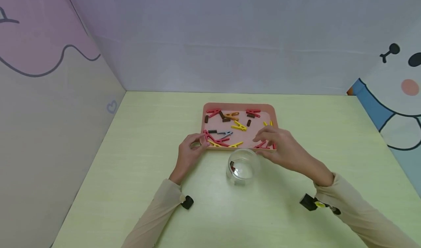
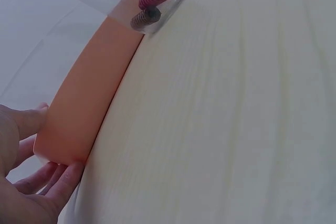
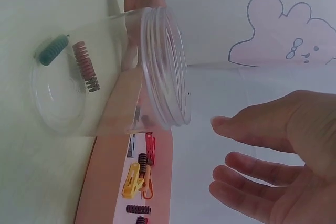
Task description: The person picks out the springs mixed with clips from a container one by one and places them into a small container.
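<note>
My left hand (image 1: 190, 151) grips the near left corner of a pink tray (image 1: 240, 106), thumb at its top edge and fingers against the outer wall. Over the tray's near right corner hovers my right hand (image 1: 284, 149); in the right wrist view its thumb and fingers are apart with nothing between them. The tray holds several plastic clips, among them a yellow clip (image 1: 239, 126) and a grey-blue clip (image 1: 225, 134), plus dark springs (image 1: 249, 123). Just in front stands a clear lidless jar (image 1: 243, 167), with a green spring (image 3: 52, 50) and a red spring (image 3: 83, 60) at its bottom.
The pale wooden table (image 1: 158, 116) extends around the tray and jar. A plain wall (image 1: 210, 65) rises behind its far edge, with cartoon-printed panels (image 1: 394, 124) at the sides. Both sleeves (image 1: 161, 200) carry small black cameras at the wrists.
</note>
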`<control>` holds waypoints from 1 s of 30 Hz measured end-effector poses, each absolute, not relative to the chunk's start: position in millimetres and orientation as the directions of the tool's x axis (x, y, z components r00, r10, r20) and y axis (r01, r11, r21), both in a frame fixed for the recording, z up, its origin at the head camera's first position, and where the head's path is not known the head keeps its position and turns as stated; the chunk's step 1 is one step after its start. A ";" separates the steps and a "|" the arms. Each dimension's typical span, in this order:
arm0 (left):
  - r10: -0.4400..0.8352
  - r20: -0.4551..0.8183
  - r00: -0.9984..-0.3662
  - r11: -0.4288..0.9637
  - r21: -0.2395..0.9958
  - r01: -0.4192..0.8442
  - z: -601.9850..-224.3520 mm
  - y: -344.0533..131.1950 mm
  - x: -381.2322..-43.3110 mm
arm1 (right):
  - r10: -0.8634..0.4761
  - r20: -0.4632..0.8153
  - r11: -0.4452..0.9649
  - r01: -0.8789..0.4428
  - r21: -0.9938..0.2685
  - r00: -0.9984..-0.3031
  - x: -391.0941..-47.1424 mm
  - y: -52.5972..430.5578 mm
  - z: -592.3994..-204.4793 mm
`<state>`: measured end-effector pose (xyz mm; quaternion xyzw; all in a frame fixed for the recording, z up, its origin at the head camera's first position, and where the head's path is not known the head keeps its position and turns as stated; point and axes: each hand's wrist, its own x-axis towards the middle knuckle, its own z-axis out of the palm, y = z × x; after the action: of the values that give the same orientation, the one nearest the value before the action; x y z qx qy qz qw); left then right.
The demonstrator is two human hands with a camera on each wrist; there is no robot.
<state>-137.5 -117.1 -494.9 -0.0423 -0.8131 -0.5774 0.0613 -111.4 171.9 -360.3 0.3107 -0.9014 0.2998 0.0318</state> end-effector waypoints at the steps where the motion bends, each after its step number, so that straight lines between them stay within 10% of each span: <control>1: -0.003 0.146 -0.989 0.333 0.933 0.136 -494.9 -116.9 -137.6 | -0.539 0.241 0.633 -0.577 -0.516 -0.807 -112.1 172.6 -360.5; 30: 0.000 0.136 -0.991 0.320 0.939 0.128 -495.2 -116.7 -137.6 | -0.499 0.161 0.693 -0.504 -0.515 -0.851 -143.2 188.6 -375.0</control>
<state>-137.6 -116.7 -495.2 -0.0396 -0.8106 -0.5817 0.0552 -143.2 188.6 -375.0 0.2728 -0.9200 0.2814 0.0043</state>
